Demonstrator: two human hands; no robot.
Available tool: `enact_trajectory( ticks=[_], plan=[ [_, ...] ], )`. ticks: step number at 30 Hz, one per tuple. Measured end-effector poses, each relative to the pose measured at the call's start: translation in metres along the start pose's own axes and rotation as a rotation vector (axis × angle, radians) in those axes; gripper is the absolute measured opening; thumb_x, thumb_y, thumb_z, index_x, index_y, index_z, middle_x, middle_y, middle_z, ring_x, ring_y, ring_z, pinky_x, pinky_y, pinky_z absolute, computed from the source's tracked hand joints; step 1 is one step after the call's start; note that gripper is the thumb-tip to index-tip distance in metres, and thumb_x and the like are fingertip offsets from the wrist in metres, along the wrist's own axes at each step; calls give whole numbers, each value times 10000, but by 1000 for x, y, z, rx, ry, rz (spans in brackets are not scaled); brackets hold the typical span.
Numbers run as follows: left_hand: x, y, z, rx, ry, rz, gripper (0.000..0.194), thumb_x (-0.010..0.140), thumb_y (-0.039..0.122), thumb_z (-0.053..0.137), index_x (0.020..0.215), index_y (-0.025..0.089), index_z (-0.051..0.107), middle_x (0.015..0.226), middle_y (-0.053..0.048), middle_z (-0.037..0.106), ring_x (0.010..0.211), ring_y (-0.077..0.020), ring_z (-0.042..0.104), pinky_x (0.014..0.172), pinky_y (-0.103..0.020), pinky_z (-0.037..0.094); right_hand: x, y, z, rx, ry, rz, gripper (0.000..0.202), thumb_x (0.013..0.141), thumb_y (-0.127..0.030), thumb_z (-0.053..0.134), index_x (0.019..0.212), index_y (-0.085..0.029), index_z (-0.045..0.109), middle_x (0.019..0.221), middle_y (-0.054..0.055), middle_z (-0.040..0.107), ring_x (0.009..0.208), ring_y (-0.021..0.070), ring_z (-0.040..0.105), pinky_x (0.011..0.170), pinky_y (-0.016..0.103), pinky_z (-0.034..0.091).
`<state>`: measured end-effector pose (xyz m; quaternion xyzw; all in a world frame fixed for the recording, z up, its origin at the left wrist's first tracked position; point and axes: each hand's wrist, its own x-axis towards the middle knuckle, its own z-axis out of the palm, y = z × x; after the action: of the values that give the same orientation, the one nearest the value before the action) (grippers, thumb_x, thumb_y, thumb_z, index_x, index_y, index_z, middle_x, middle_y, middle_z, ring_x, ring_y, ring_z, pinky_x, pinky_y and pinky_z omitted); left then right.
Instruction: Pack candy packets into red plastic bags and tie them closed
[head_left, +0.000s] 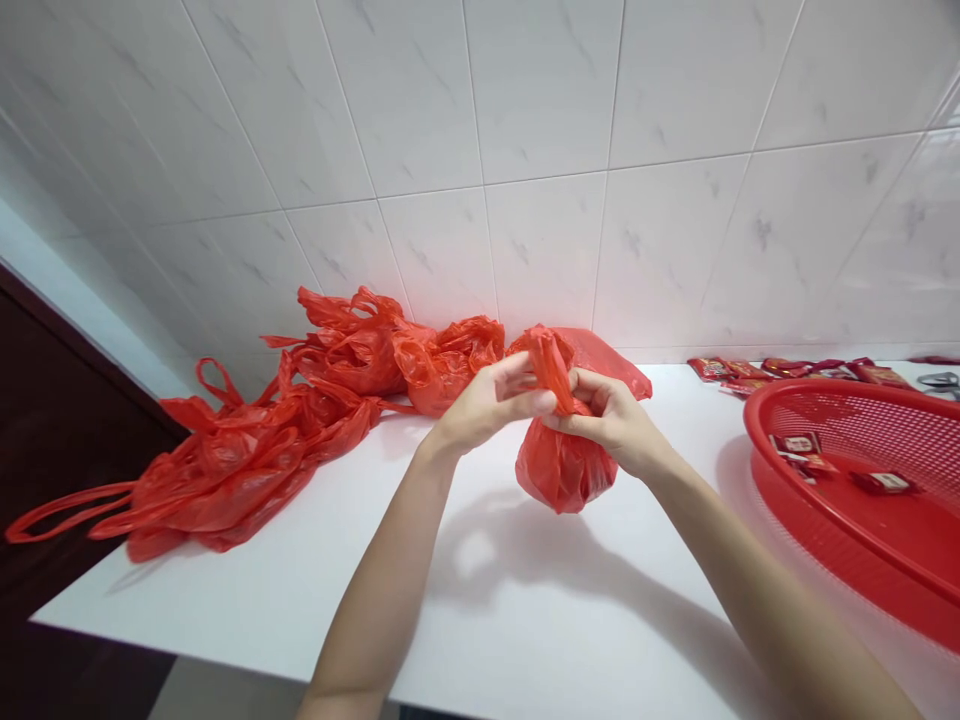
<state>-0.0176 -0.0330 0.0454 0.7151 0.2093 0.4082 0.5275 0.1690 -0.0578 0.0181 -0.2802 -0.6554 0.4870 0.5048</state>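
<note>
A filled red plastic bag [566, 468] hangs just above the white table, its top gathered into a twisted neck. My right hand [611, 420] pinches this neck between thumb and fingers. From the other side, my left hand [499, 400] has its fingers curled behind the upright handle strip [551, 365], with the thumb in front of it. What fills the bag does not show through the plastic. Behind my hands, a flat piece of red plastic bag [600, 358] lies against the wall.
Several tied red bags [352, 345] stand along the wall, with a heap of loose red bags [232, 460] at the left. A red mesh basket [765, 440] with a few small packets [885, 482] is at the right. More red packets [742, 370] lie behind it.
</note>
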Motion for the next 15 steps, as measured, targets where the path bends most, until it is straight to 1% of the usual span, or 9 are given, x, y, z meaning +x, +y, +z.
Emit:
enact_trajectory(
  ticks=[1,2,4,7,9,12,15],
  plan=[
    [0,1,3,15,-37,4,381,775,461,805,1018,175,738,1129,-127,729,1059,-283,682,921,-394,538,0,1,1,-7,-11,-12,225,754,-309,805,822,-196,622,869,-1,613,814,164,576,758,315,486],
    [0,1,6,25,-47,13,325,808,450,781,971,172,750,1086,-117,738,1030,-265,687,922,-388,538,0,2,2,-10,-19,-23,218,753,-296,802,829,-194,624,924,10,621,846,169,580,772,316,486],
    [0,2,9,33,-10,39,265,861,431,733,920,174,762,1019,-98,745,950,-223,692,901,-363,541,0,3,3,-13,-21,-30,214,751,-273,793,804,-191,603,969,18,619,848,164,578,763,313,483],
    [0,4,10,37,72,43,225,863,401,737,878,178,764,893,-68,739,813,-174,672,824,-316,540,-1,3,3,-31,-3,9,274,743,-289,806,753,-195,549,822,-16,580,718,131,531,685,293,452],
    [0,4,9,42,100,35,235,843,406,758,823,172,752,807,-52,715,754,-159,649,784,-300,531,-1,1,2,-68,-22,37,301,737,-327,819,772,-197,550,764,-31,554,691,125,509,653,282,427],
    [-2,5,7,63,132,24,280,837,426,758,758,159,720,749,-39,672,718,-148,618,728,-286,511,-2,-3,-1,-155,-103,71,328,753,-381,813,759,-195,543,730,-43,496,667,114,459,608,266,375],
    [-3,5,4,48,173,11,297,838,425,757,740,153,689,717,-15,631,683,-126,588,687,-268,492,-3,-2,-3,-218,-201,105,411,774,-436,796,680,-201,472,672,-58,394,616,99,368,560,262,303]
  ],
)
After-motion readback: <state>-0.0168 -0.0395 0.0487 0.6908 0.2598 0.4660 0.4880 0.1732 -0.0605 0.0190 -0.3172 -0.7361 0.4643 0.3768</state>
